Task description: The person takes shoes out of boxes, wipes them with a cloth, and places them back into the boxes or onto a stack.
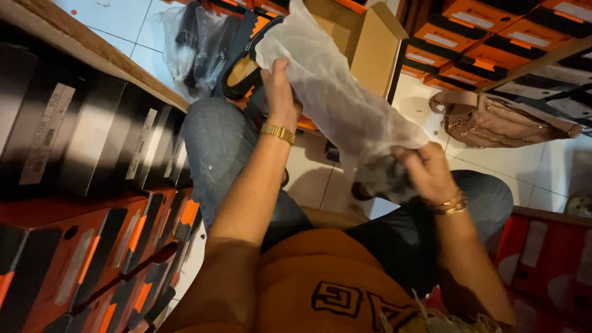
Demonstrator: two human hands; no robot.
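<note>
My left hand (279, 92) grips the upper part of a white translucent wrapping bag (336, 98) that stretches across my lap. At the bag's lower end my right hand (425, 172) pinches it around a dark item (385, 179), apparently a shoe, partly hidden in the wrapping. A gold watch sits on my left wrist and gold bracelets on my right. Beyond my left hand lies a dark shoe with a tan insole (243, 71). I sit with jeans-clad knees (216, 142) raised.
Stacked black and orange shoe boxes (92, 203) fill the left side. An open cardboard box (364, 37) stands ahead. Shelves of orange boxes (493, 37) line the back right. A pink handbag (493, 120) lies on the white tiled floor. Red boxes (549, 259) sit at right.
</note>
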